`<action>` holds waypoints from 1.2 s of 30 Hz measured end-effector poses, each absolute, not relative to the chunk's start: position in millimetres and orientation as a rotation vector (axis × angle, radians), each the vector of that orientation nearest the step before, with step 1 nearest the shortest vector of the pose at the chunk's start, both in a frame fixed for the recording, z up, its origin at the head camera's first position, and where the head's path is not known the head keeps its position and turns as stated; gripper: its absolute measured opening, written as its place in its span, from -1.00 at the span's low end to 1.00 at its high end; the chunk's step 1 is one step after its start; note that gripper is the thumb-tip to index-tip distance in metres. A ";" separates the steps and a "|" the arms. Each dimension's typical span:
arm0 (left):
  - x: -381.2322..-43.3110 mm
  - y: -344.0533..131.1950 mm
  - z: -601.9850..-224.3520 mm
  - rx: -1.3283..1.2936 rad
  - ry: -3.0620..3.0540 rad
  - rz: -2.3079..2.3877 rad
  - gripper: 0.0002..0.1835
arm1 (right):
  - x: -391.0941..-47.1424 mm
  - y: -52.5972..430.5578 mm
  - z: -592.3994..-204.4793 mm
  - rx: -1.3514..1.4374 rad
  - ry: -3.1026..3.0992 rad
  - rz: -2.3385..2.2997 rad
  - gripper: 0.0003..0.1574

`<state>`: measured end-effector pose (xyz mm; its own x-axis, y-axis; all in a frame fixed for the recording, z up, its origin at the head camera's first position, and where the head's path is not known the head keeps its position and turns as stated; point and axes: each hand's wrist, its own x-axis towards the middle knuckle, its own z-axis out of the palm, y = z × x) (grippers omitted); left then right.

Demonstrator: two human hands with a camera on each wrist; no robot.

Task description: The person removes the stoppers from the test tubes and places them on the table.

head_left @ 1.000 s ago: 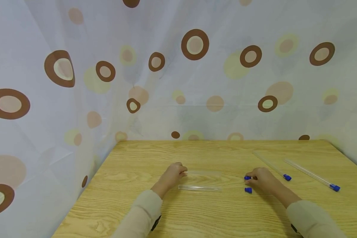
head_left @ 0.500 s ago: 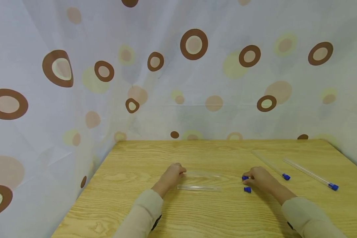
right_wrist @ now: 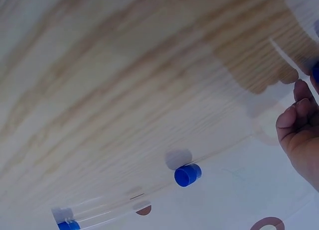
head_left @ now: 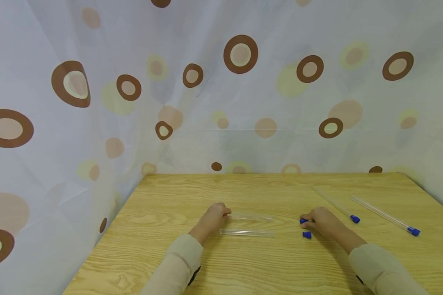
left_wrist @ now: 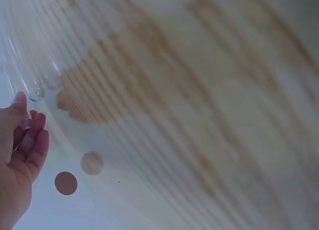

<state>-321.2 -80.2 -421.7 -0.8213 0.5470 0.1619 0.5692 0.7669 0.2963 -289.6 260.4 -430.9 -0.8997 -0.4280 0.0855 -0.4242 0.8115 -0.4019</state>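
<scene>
At the table's middle, my left hand (head_left: 212,219) pinches the left end of a clear tube (head_left: 252,216) lying crosswise. A second clear tube (head_left: 247,233) rests nearer to me, roughly parallel. In the left wrist view, thumb and fingers of the left hand (left_wrist: 22,155) meet on the tube's end. To the right, my right hand (head_left: 324,221) pinches a blue cap (head_left: 303,221) between thumb and fingers, apart from the tubes. Another blue cap (head_left: 307,235) lies just below that hand. The right wrist view shows the held cap only at its edge, by the right hand (right_wrist: 304,130).
Two clear tubes with blue caps lie slanted at the right: one farther back (head_left: 334,203), one nearer the right edge (head_left: 385,216). A spotted curtain (head_left: 266,90) rises behind the wooden table (head_left: 162,254) and along its left side.
My right hand has shifted slightly left with its blue cap. The left hand keeps its pinch on the tube and has hardly moved. The other tubes and caps stay put.
</scene>
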 end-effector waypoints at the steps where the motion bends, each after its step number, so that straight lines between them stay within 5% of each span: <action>1: -321.6 -79.9 -422.2 -0.914 -2.891 -0.504 -0.83 | -289.7 260.5 -431.0 -0.705 2.986 -0.654 -0.50; 36: -320.5 -73.8 -426.7 -0.869 -2.911 -0.402 -0.85 | -288.5 262.0 -431.0 -0.715 2.993 -0.665 -0.54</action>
<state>-320.5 -73.8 -426.7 -0.8364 0.5277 0.1480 0.5481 0.8051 0.2267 -288.5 262.0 -431.0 -0.8968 -0.4306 0.1020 -0.4333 0.8075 -0.4003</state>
